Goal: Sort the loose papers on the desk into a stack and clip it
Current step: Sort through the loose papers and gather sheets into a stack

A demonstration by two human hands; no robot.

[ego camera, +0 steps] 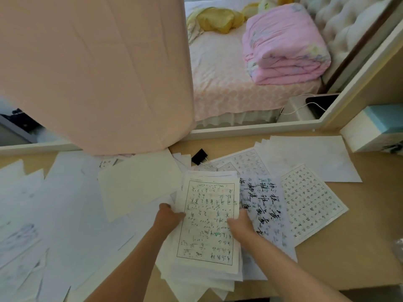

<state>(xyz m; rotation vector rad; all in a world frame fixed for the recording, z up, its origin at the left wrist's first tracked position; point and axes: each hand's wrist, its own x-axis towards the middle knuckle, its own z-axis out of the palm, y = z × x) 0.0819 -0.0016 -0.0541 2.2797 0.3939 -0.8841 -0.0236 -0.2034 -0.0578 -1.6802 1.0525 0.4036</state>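
A rough stack of papers (207, 219) lies in the middle of the desk, its top sheet a ruled grid with handwriting. My left hand (169, 216) grips the stack's left edge. My right hand (241, 226) holds its right edge, thumb on the top sheet. More loose sheets (311, 205) with printed and handwritten characters lie spread to the right. Blank sheets (139, 182) cover the left of the desk. A black binder clip (199, 156) rests beyond the stack near the desk's far edge.
A peach cloth (98, 68) hangs down over the back left of the desk. A white and light-blue box (375, 129) stands at the back right. Bare wooden desk (359, 236) shows at the right. Beyond lies a bed with a folded pink quilt (285, 44).
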